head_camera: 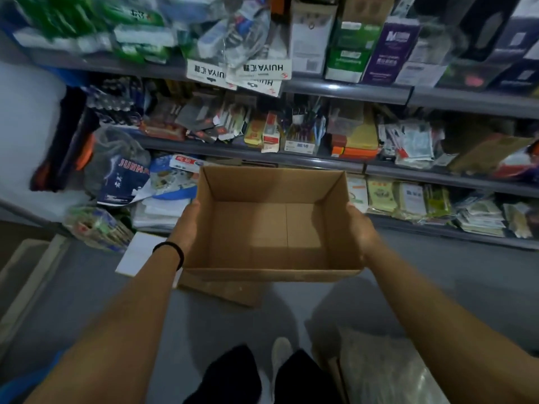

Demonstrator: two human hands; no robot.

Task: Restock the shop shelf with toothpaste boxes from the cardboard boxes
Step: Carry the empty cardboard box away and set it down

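I hold an open brown cardboard box in front of the shop shelves, above the grey floor. Its inside is bare; no toothpaste boxes lie in it. My left hand, with a black band at the wrist, grips the box's left wall. My right hand grips the right wall. The fingers of both hands are hidden behind or under the box. Green and white packs, blurred, are piled on the top shelf at the left.
Grey shelves crammed with mixed goods fill the view ahead. A flat piece of cardboard and a white sheet lie on the floor below the box. A plastic-covered carton stands by my feet at lower right.
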